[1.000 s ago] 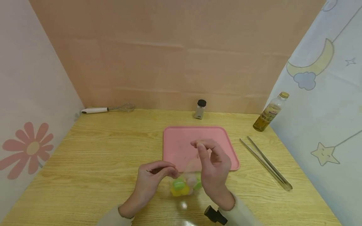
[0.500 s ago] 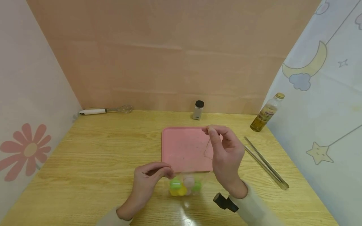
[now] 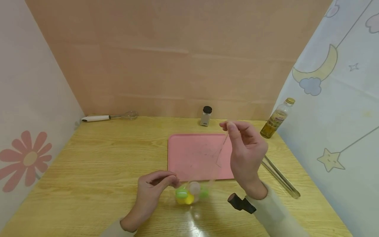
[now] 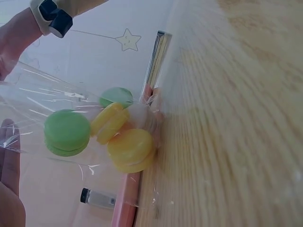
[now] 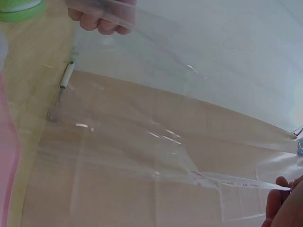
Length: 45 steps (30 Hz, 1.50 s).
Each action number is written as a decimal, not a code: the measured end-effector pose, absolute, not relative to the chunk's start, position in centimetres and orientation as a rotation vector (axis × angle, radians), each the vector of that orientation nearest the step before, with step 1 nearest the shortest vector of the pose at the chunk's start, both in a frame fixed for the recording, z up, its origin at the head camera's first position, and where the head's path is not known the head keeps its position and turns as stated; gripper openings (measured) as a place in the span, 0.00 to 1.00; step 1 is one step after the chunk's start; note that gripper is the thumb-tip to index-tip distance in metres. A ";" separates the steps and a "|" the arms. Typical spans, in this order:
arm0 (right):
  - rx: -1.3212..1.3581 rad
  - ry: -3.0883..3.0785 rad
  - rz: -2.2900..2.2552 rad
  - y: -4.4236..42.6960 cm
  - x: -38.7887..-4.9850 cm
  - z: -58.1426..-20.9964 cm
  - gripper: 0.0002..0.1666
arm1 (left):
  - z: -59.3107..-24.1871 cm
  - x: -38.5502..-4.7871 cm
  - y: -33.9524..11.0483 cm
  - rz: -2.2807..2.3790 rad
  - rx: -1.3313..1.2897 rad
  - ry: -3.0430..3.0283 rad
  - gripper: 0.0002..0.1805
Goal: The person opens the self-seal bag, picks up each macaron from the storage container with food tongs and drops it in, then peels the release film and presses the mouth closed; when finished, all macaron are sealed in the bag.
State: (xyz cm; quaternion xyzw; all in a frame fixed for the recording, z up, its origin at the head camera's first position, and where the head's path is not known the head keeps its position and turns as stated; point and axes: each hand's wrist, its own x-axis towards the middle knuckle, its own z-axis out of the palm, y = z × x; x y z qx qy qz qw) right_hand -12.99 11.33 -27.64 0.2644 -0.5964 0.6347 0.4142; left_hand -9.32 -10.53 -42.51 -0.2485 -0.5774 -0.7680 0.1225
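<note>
A clear plastic bag [image 4: 33, 127] holds several macarons, with green macarons [image 4: 67, 132], yellow macarons [image 4: 132, 150] and a pale one [image 3: 194, 188] visible. In the head view it is near the table's front, and its outline is hard to see. My left hand [image 3: 155, 189] pinches the bag's upper left edge between thumb and fingers. Raised over the tray's right side, my right hand [image 3: 247, 153] pinches the end of a thin clear strip [image 5: 241, 182] with small red print. That strip stretches from the fingertips down toward the bag's film.
Behind the bag lies a pink tray [image 3: 189, 154]. Metal tongs [image 3: 281, 177] are to its right, below a tilted-looking oil bottle [image 3: 275, 121]. A black-capped jar [image 3: 206, 117] stands near the back wall, and a whisk [image 3: 109, 117] lies at back left.
My right hand has moved up and to the right, drawing the thin strip away from the bag. The left hand keeps its pinch on the bag, nearly still.
</note>
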 end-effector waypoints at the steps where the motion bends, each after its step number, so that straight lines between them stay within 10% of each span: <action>1: 0.666 -1.483 1.600 11.4 -13.0 -27.4 0.09 | -42.5 -9.3 -10.6 -2.241 -0.723 -1.685 0.04; 21: 0.670 -1.418 1.616 12.4 -14.0 -25.9 0.09 | -42.8 -9.5 -10.8 -2.201 -0.801 -1.631 0.04; 45: -0.033 -2.655 1.087 24.7 -19.4 -39.4 0.19 | -42.5 -9.6 -10.7 -2.214 -0.797 -1.615 0.05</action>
